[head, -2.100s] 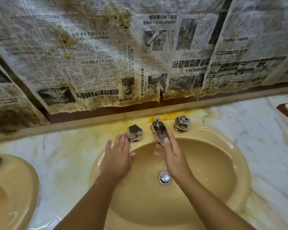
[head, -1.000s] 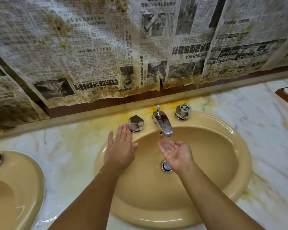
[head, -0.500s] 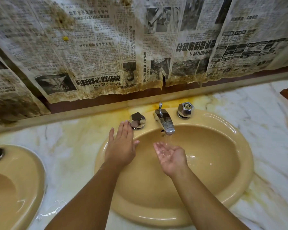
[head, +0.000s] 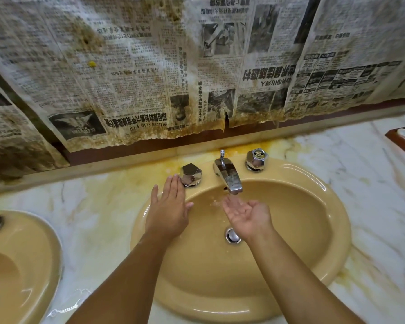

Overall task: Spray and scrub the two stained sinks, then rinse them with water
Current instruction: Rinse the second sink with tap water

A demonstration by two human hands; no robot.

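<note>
Right hand [head: 246, 213]: palm up, fingers relaxed, under chrome spout [head: 228, 176]. Left hand [head: 168, 209]: flat on yellow sink [head: 332, 220] rim, fingertips beside faceted knob [head: 191, 174].

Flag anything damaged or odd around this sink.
Newspaper covering the wall is brown-stained, its lower edge torn above the faucet. Yellow staining spreads over the marble counter behind the left knob.

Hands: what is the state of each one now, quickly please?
Left hand: open, palm down, fingertips beside the left knob, holding nothing.
Right hand: open, palm up under the spout, holding nothing.
</note>
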